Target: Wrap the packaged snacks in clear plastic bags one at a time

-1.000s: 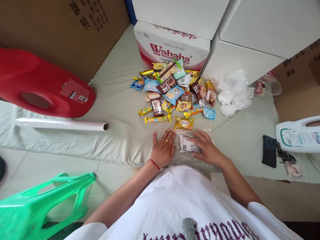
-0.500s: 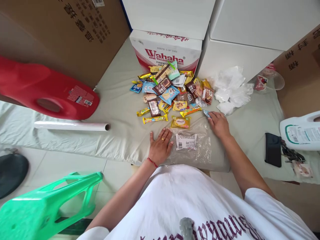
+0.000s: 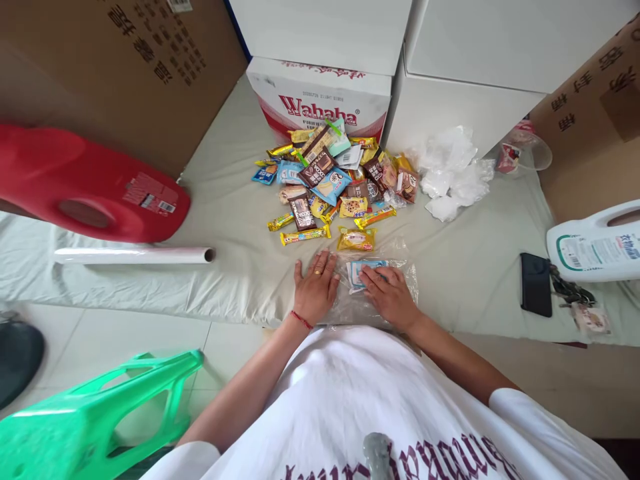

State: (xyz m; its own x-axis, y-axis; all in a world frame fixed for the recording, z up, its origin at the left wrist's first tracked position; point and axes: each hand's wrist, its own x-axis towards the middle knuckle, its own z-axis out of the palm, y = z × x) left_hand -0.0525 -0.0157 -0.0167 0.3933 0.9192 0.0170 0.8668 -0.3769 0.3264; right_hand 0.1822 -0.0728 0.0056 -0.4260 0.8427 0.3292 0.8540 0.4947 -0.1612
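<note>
My left hand lies flat, palm down, with its fingers stretched out at the left edge of a clear plastic bag. My right hand rests over the bag, its extended fingers on a small blue-and-white snack packet. That packet lies on top of a white one, which shows only at its edges. Just beyond the bag is a yellow wrapped cake. Behind it spreads a pile of wrapped snacks, brown, blue and yellow.
A Wahaba carton stands behind the snacks. Crumpled clear bags lie to the right, with a phone and white jug farther over. Leftward are a plastic-film roll, red jug and green stool.
My right hand has moved left and nearer, bringing the blue-and-white packet from beside the pile onto the white packet. My left hand stays flat at the bag's edge.
</note>
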